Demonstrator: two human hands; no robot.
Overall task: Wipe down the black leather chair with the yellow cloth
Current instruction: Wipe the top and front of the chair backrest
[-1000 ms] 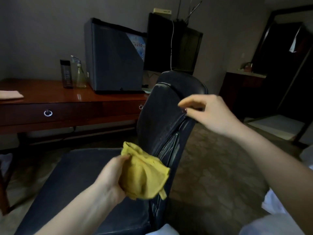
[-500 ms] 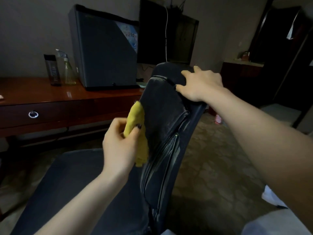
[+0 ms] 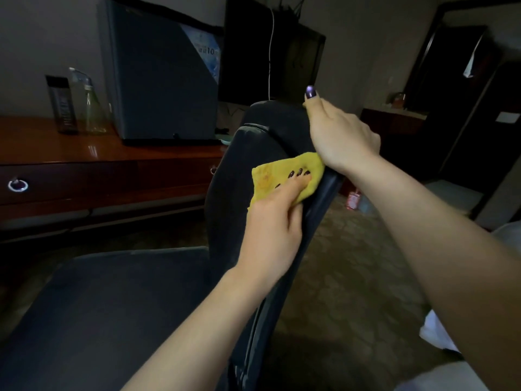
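While left hand [image 3: 270, 221] presses yellow cloth [image 3: 265, 179] on chair [image 3: 231, 193] | right hand [image 3: 341, 136] grips its top | desk [image 3: 56, 153], fridge [image 3: 160, 80] behind

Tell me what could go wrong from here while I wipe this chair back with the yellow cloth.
The yellow cloth is bunched under your left hand, so each pass likely covers little and may leave dusty strips. Your right hand grips the top of the black leather chair; that patch could get skipped. If that hand lets go, pressing may push the backrest away.
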